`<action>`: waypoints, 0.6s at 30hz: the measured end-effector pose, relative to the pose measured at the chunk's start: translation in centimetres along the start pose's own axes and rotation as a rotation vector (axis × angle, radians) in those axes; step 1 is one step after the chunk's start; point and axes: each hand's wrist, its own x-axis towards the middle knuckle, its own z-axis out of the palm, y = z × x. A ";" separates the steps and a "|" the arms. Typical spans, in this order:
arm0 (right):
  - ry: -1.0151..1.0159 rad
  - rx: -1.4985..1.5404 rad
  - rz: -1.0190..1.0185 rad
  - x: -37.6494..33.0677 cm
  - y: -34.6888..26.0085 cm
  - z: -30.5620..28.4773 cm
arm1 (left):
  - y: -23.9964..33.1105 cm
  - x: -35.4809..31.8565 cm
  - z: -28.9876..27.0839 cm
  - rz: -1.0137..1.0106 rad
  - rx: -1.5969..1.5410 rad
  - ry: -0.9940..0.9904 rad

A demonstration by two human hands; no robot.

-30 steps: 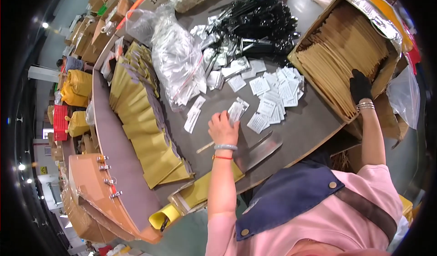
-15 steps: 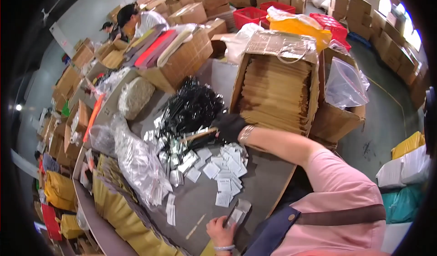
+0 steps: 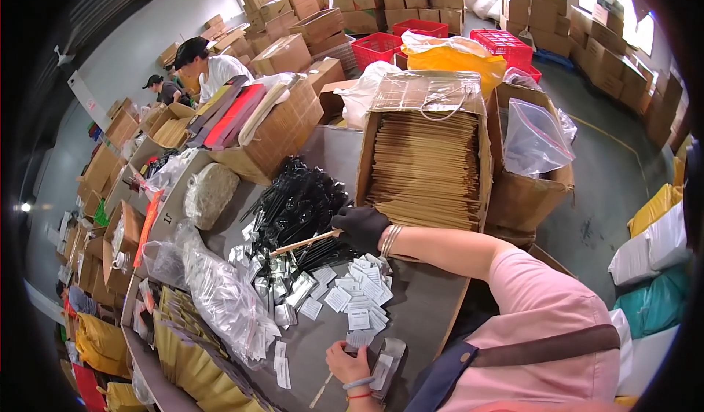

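Observation:
My bare left hand [image 3: 348, 361] pinches a small white square card [image 3: 359, 339] at the near end of a spread of similar cards [image 3: 368, 284]. Just right of that wrist lies an open narrow box [image 3: 388, 366] with a white slip in it. In a black glove, my right hand [image 3: 361, 227] grips one end of a narrow brown strip [image 3: 305, 243], which points left over silvery packets [image 3: 282, 271]. Behind the strip is a heap of black plastic-wrapped pieces [image 3: 297, 196]. The gloved fingertips are partly hidden.
A carton packed with thin brown strips [image 3: 425, 166] stands beyond my right forearm. On the left are a clear bag of packets [image 3: 224, 291] and a row of yellow-brown envelopes [image 3: 194, 346]. Far left, two people [image 3: 220, 69] work among stacked cartons.
My left hand has moved forward from the narrow box to the white cards and taken hold of one. My right hand still holds the brown strip. The whole view has shifted slightly.

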 end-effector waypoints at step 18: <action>-0.418 0.823 0.241 -12.1 -3.7 -1.2 | -0.4 -7.7 -6.3 -0.213 -0.155 -0.415</action>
